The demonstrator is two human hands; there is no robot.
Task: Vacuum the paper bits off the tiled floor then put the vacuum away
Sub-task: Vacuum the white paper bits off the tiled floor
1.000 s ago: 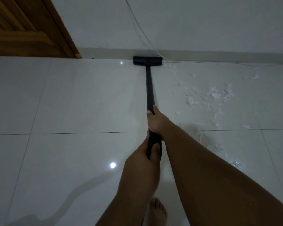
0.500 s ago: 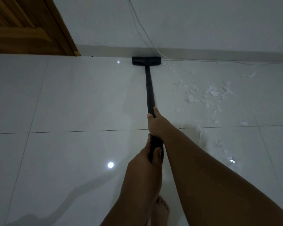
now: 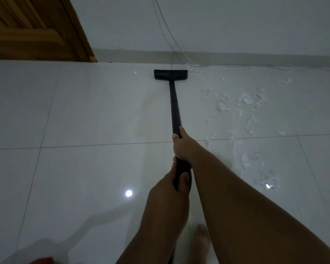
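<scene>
A black vacuum wand runs away from me across the glossy white tiled floor. Its flat black floor head rests on the tiles a little short of the far wall. My right hand grips the wand's middle, and my left hand grips it lower down, just behind the right. White paper bits lie scattered on the tiles to the right of the wand, with another patch nearer to me. A few scraps sit beside the head's right end.
A wooden door stands at the far left. A thin white cord runs down the white wall and along the skirting to the right. My bare foot shows below my arms. Something red peeks in at the bottom left.
The floor head has been drawn back a little from the skirting toward me. Both hands keep the same grip on the wand.
</scene>
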